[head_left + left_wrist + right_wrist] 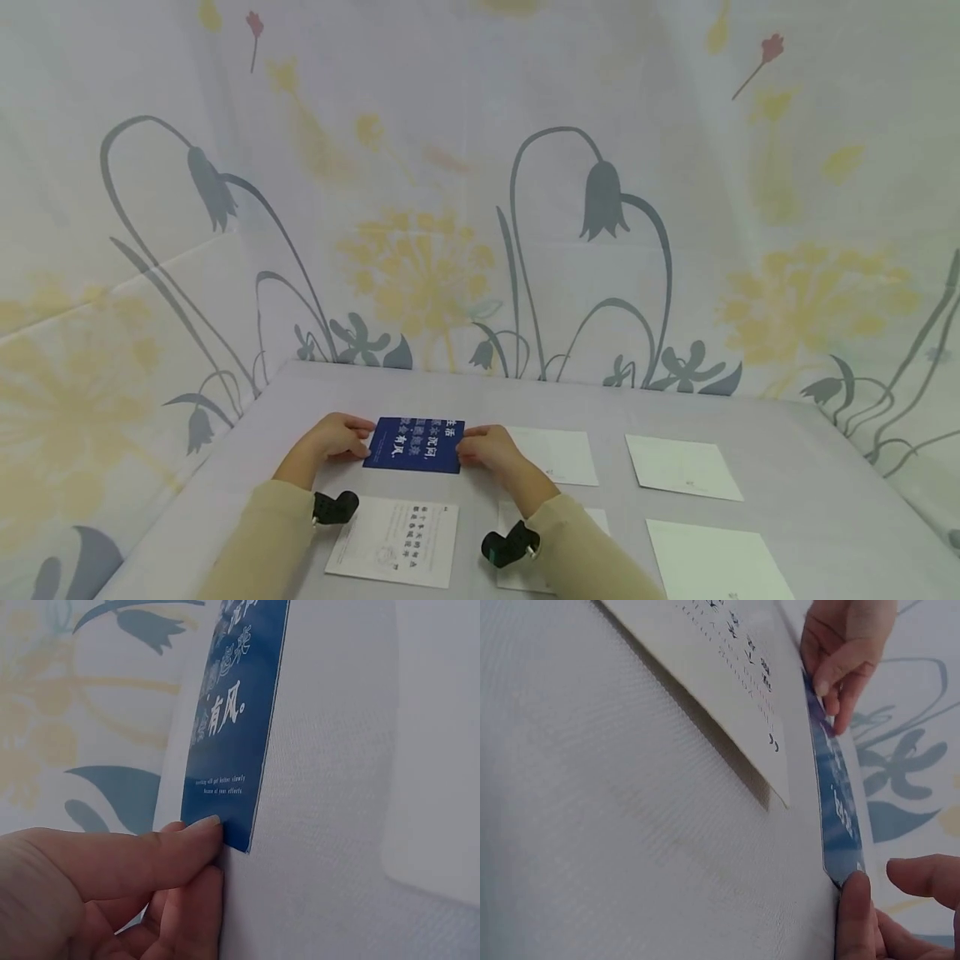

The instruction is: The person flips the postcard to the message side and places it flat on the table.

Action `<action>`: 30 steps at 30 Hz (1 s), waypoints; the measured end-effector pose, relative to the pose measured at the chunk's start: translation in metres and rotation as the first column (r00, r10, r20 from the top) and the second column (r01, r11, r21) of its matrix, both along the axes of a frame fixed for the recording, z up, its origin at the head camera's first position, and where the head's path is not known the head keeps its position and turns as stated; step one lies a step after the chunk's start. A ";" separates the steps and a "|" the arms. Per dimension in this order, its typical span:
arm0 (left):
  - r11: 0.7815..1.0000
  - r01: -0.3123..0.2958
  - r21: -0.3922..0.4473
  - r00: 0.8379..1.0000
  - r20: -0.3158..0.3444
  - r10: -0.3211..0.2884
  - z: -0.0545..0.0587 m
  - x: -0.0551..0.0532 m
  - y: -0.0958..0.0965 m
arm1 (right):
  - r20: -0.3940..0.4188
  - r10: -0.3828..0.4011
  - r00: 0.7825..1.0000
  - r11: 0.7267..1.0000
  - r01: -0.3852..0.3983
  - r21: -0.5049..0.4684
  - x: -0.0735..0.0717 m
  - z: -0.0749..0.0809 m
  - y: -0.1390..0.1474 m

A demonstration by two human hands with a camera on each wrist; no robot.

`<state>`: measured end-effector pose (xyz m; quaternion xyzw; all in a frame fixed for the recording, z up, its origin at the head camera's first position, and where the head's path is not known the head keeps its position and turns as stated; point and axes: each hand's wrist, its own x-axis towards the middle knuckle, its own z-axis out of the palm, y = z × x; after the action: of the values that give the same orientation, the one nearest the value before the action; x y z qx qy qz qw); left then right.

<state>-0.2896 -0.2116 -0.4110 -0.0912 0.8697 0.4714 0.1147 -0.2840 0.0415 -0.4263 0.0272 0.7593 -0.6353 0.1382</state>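
Observation:
A dark blue card (415,445) with white lettering is between my two hands at the far left part of the table. My left hand (335,438) pinches its left end. In the left wrist view, the thumb (161,851) lies over the card's corner, with curled fingers beneath. At the other end my right hand (495,452) holds the right edge. The right wrist view has one digit (855,907) over that end and another finger (930,877) standing apart from it. A white card with printed text (399,542) lies nearer, below the blue card.
Right of my right hand lies a white card (562,457). Another white card (592,518) is partly hidden under my right forearm. Farther right are an upper white card (684,467) and a lower white card (716,558). A flower-patterned cloth (480,183) hangs behind the table.

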 end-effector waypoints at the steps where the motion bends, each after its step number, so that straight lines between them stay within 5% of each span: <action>1: 1.000 -0.009 -0.001 1.000 -0.001 0.009 0.000 0.000 0.001 | 0.002 -0.005 1.000 1.000 0.005 0.000 0.000 0.000 0.000; 10: 0.998 -0.064 0.016 0.998 0.010 0.064 -0.002 -0.002 0.005 | -0.013 -0.016 1.000 0.998 0.015 -0.059 0.001 -0.002 0.000; 19: 0.988 -0.013 0.153 0.999 -0.046 0.020 -0.009 0.000 -0.001 | -0.021 -0.125 0.992 0.988 0.123 -0.092 0.003 -0.007 -0.004; 24: 0.971 -0.026 0.237 0.996 -0.080 0.046 -0.013 0.003 -0.005 | -0.004 -0.194 0.981 0.973 0.192 -0.130 0.003 -0.007 -0.007; 30: 0.952 -0.068 0.299 0.994 -0.058 0.089 -0.013 0.003 -0.007 | 0.015 -0.188 0.982 0.968 0.188 -0.167 0.001 -0.009 -0.007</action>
<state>-0.2863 -0.2183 -0.4237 -0.0909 0.7884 0.6034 0.0775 -0.2834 0.0347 -0.4350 0.0872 0.6972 -0.7072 0.0787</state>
